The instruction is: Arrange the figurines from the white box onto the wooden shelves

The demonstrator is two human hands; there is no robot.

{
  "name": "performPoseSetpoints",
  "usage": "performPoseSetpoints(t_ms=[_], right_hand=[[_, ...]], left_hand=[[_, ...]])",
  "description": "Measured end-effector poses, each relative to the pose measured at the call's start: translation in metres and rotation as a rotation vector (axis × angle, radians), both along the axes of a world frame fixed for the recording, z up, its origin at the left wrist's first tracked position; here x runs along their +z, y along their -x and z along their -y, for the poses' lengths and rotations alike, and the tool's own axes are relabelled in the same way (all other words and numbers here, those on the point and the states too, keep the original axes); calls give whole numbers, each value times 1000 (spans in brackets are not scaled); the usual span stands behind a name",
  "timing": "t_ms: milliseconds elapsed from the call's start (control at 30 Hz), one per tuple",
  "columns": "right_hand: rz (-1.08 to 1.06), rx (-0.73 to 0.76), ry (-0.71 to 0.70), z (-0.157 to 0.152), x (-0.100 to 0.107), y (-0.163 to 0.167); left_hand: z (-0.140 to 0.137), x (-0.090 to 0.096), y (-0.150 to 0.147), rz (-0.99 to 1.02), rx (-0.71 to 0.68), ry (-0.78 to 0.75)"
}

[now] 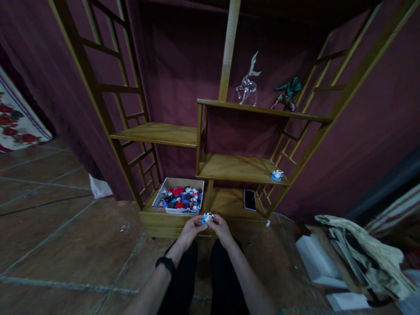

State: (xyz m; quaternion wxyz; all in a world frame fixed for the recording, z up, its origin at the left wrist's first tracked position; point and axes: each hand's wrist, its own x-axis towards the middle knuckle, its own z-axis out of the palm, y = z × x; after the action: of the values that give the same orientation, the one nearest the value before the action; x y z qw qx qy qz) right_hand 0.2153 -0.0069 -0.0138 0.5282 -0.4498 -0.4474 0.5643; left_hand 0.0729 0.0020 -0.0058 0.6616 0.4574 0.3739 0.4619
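between fingers (198,228), a figurine (208,217), any lettering unreadable

Figurine (207,218) partly covered by left hand (192,230) and right hand (221,228), details too small to read; shelf unit (234,166) cropped at top, floral cloth (18,117) cropped at left.

Beyond the grip, at right, lies a phone (250,200); higher stand a transparent deer (248,85) and a green figurine (291,89).
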Motion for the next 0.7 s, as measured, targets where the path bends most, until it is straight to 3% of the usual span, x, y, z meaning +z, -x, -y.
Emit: performPoseSetpoints(t_ms=[333, 433, 533, 700], right_hand=[[39, -46, -45, 0, -4, 5], [19, -76, -72, 0, 6, 1], [34, -116, -125, -2, 37, -7], [67, -116, -310, -31, 116, -24]], left_hand=[[2, 6, 1, -13, 42, 9], [4, 10, 2, 16, 35, 26], [3, 11, 5, 37, 69, 69], [1, 8, 9, 75, 71, 113]])
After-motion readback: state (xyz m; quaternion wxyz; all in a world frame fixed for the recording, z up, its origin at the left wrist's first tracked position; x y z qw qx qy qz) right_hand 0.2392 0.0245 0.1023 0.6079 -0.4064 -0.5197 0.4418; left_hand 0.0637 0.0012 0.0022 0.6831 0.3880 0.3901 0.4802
